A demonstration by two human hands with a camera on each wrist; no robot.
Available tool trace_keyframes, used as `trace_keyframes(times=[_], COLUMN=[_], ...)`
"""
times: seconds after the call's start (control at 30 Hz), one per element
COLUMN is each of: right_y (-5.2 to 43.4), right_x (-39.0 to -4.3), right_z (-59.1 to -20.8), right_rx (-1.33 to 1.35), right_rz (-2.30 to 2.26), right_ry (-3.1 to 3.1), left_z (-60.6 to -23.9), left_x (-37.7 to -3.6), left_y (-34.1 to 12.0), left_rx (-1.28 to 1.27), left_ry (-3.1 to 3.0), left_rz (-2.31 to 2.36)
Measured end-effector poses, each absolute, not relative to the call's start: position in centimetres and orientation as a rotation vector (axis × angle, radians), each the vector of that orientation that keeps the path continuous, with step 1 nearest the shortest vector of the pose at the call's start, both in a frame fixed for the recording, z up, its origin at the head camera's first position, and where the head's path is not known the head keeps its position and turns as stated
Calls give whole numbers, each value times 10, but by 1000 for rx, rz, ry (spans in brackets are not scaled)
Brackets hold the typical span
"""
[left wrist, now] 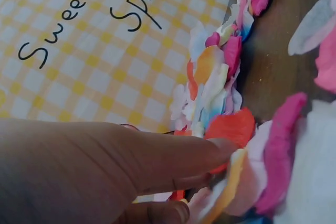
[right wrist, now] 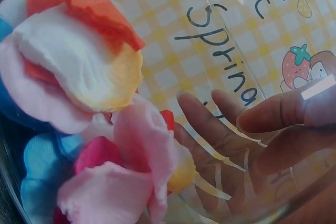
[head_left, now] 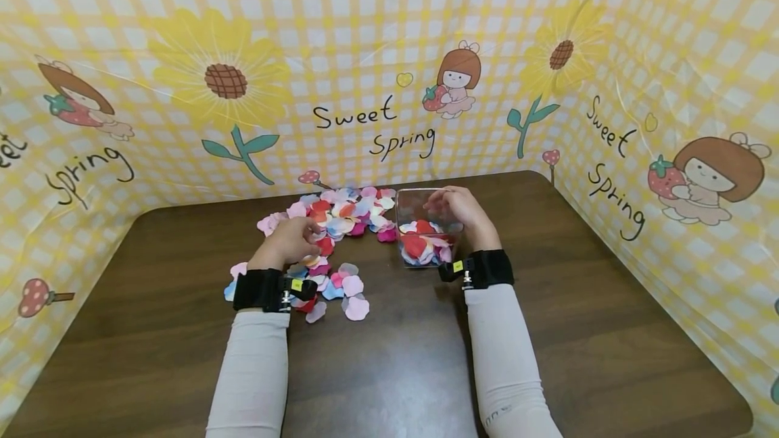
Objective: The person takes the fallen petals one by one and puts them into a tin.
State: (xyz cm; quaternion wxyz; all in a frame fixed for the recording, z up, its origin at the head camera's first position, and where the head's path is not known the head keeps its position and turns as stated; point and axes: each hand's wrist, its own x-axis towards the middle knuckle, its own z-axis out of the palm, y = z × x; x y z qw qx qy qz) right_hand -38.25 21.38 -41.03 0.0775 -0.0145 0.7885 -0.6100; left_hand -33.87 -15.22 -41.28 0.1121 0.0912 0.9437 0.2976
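Note:
My left hand (head_left: 291, 242) is low over loose fabric flower petals (head_left: 341, 227). In the left wrist view, the thumb overlaps a red petal (left wrist: 239, 128), and a yellow-edged petal (left wrist: 231, 184) stands beside the fingertips. A gap shows between that thumb and the finger below. My right hand (head_left: 459, 211) is at the right side of a clear square box (head_left: 398, 203), its fingers over the opening. Petals (head_left: 422, 245) in mixed colours fill the lower part of the box. In the right wrist view, the right fingers (right wrist: 202, 116) appear loosely spread behind clear plastic with no petal between them.
A smaller scatter of petals (head_left: 351, 286) lies nearer the front, partly beneath the left wrist. The brown table (head_left: 389, 363) meets a yellow checked cloth (head_left: 365, 39) at the back and sides. Both wrists wear black bands with small cameras.

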Motion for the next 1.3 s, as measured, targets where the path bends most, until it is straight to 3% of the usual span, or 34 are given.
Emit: trace_keyframes(times=[0.4, 0.97, 1.3], right_y=[213, 213, 213], right_x=[-381, -381, -380], right_z=[-407, -409, -408], right_rx=[-34, -45, -49], right_rz=[-1834, -1838, -1833], right_ry=[2357, 2357, 2363], left_z=[-410, -420, -392], left_x=[-339, -339, -333], left_y=[-141, -116, -110], left_rx=[337, 282, 468], left_ry=[2783, 2825, 2986], left_rz=[1009, 699, 809])
